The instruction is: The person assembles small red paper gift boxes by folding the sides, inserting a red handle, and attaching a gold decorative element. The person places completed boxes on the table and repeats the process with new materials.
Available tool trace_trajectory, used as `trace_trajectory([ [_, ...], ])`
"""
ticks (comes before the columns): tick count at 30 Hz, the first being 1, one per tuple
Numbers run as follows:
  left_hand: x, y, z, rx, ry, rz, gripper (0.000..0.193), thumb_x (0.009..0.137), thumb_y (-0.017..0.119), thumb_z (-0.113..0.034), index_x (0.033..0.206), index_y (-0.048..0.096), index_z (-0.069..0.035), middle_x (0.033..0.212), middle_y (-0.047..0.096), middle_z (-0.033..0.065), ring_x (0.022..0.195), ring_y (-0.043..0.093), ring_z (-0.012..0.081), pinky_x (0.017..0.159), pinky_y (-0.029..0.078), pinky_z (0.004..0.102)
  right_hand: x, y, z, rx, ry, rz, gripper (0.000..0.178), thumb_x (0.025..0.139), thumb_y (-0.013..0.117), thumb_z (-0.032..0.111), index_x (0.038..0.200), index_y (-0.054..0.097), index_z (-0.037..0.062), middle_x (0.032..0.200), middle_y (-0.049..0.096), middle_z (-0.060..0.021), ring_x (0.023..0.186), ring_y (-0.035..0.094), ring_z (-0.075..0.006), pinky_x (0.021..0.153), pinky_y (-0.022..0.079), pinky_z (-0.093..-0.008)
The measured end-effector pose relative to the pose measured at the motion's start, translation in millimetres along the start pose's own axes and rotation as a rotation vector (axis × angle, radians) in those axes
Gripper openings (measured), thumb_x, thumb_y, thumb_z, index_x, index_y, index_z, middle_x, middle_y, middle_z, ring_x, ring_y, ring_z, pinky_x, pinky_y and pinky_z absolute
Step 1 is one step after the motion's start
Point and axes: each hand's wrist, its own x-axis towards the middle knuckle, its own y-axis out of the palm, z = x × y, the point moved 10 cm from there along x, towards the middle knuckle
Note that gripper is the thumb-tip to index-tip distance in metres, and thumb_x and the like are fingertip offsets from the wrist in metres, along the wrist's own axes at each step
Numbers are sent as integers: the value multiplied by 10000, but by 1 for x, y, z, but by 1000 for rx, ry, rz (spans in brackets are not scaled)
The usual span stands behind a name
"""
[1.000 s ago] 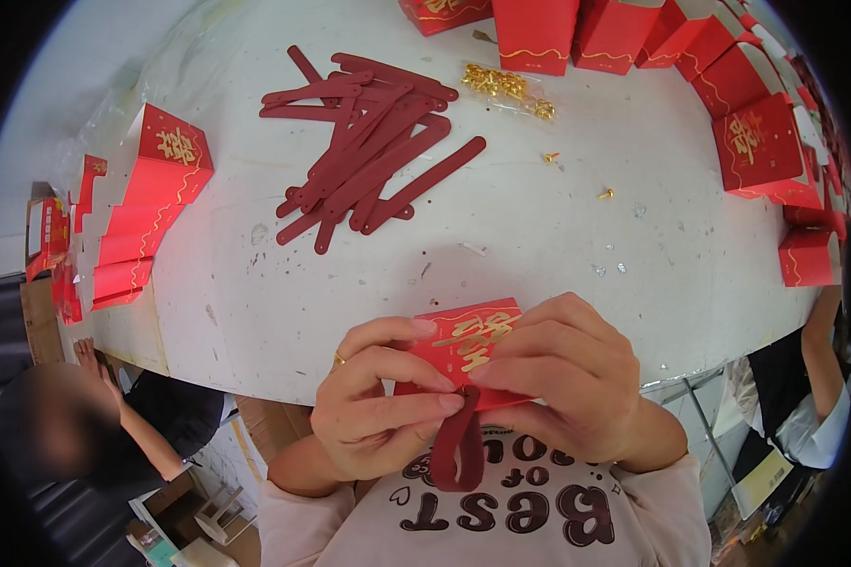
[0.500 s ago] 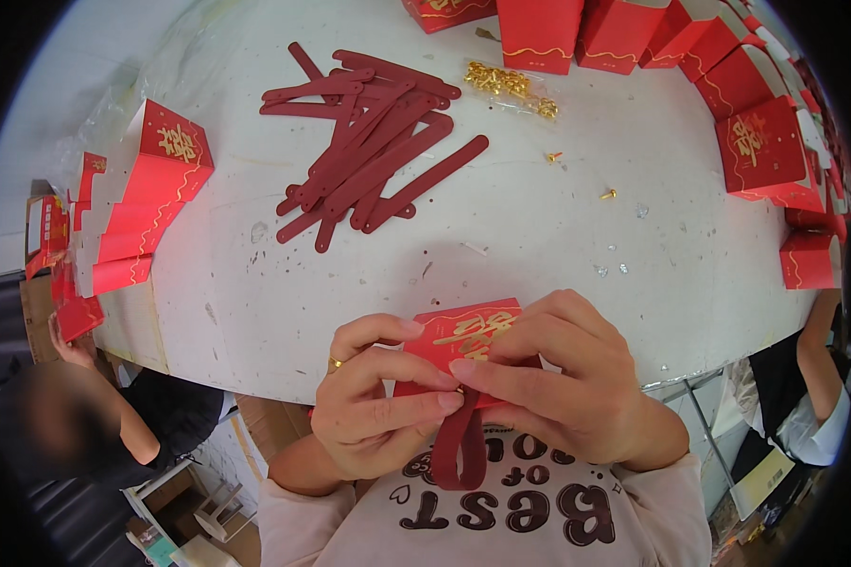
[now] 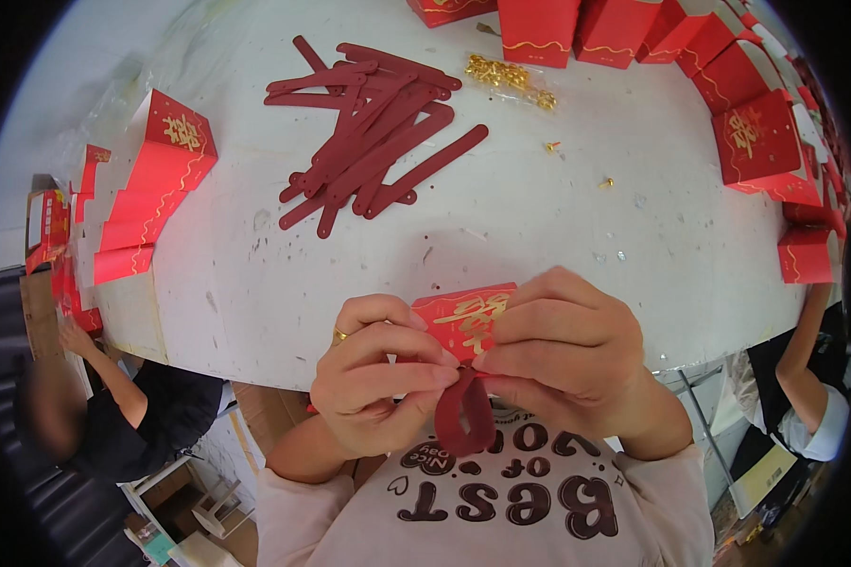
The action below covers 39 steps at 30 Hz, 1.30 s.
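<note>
Close to my chest, a red paper box (image 3: 462, 319) with gold lettering sits between my two hands. A dark red strap (image 3: 465, 437) is bent into a loop and hangs from the box's near edge. My left hand (image 3: 376, 369), a gold ring on one finger, pinches the strap's ends at that edge. My right hand (image 3: 565, 345) is closed on the box's right side, its thumb and fingertips meeting beside the strap's top. The fingertips hide most of the joint between strap and box.
Loose dark red straps (image 3: 378, 142) lie piled on the white table (image 3: 284, 312). Gold paper fasteners (image 3: 501, 74) lie in a clear bag, with two loose ones nearby. Red boxes line the right (image 3: 756, 142) and left (image 3: 175, 142) sides. Co-workers sit at both sides.
My hands and the box have shifted slightly up and away from my chest. My right fingers have curled in toward the strap's top, and the loop hangs rounder and higher.
</note>
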Motion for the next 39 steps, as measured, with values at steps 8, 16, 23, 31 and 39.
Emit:
trace_trajectory([
  [8, -6, 7, 11, -96, -91, -11, 257, 677, 685, 53, 927, 661, -1, 959, 617, 108, 934, 553, 283, 780, 463, 344, 6, 0, -5, 8, 117, 58, 203, 653, 742, 68, 826, 639, 43, 870, 608, -42, 731, 552, -232, 644, 446, -325],
  [16, -12, 6, 1, -3, -22, -119, 220, 715, 661, 85, 926, 642, 25, 989, 607, 126, 922, 591, 233, 796, 490, 322, 2, 2, 9, -109, -15, 31, 215, 665, 748, 44, 854, 646, 54, 868, 622, -50, 771, 556, -225, 667, 459, -311],
  [23, -15, 6, 18, -189, -245, -147, 160, 738, 664, 50, 895, 634, 39, 944, 613, 134, 888, 606, 240, 783, 493, 321, -2, 6, -15, 150, 217, 128, 256, 673, 754, -2, 900, 636, 24, 898, 614, -80, 806, 567, -205, 682, 465, -284],
  [31, -35, 10, -27, 19, 160, -104, 196, 680, 712, 95, 847, 661, 6, 916, 594, 102, 879, 621, 264, 750, 537, 354, -18, -7, 20, -30, 16, 60, 365, 610, 818, 51, 898, 594, 38, 872, 627, -89, 785, 605, -238, 703, 495, -325],
  [39, -51, 23, -51, 109, 380, -97, 176, 676, 752, 35, 823, 661, 5, 915, 589, 79, 902, 601, 238, 787, 560, 401, -37, -10, 36, 24, -110, -67, 306, 664, 751, 12, 898, 560, 56, 834, 627, -59, 753, 586, -220, 670, 480, -348],
])
